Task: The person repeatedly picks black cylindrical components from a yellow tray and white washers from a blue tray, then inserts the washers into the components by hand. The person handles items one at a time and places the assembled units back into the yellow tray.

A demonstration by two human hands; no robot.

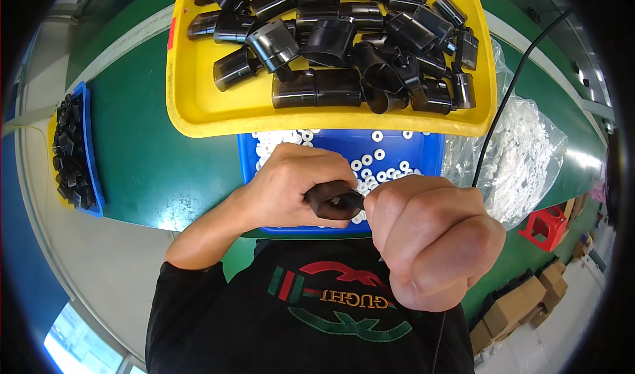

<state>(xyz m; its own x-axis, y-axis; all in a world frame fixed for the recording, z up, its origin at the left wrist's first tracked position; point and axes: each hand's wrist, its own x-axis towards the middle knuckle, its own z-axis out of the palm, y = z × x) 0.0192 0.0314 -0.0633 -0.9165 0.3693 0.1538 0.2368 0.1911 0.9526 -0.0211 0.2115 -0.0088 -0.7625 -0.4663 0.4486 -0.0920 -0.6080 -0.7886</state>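
Note:
My left hand grips a small dark translucent plastic housing over the near edge of a blue tray filled with small white rings. My right hand is closed in a fist, its thumb and fingertips pressed against the housing's open end; whatever it pinches there is hidden. A yellow tray just beyond holds several more dark housings piled loosely.
A clear plastic bag of white rings lies right of the blue tray, with a black cable crossing it. A blue-and-yellow bin of small black parts sits far left on the green bench. A red stool and cardboard boxes stand lower right.

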